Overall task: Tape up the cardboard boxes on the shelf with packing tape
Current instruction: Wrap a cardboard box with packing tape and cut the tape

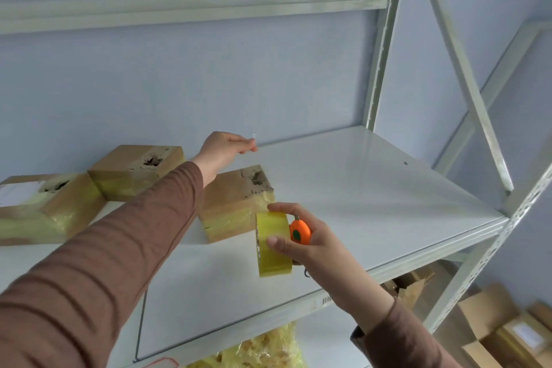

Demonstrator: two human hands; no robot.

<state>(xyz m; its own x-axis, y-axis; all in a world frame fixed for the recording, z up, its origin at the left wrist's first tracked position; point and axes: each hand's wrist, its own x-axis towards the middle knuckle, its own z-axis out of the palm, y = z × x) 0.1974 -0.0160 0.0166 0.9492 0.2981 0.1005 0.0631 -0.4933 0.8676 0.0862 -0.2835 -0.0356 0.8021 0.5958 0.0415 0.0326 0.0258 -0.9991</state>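
The right hand (301, 236) grips the yellow tape roll (273, 243) and orange cutter (299, 233) while the left hand (225, 148) pinches the drawn-out tape end, apparently to span the nearest cardboard box (236, 203).

Pale blue wall (149, 84) behind; light grey metal shelving frame (385, 39) with diagonal brace (466, 75), even diffuse light.

Pale shelf (373, 188) bearing three boxes (236, 203).

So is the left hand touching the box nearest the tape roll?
Apart. The head view shows the left hand raised above and behind the box, pinching a pulled tape end.
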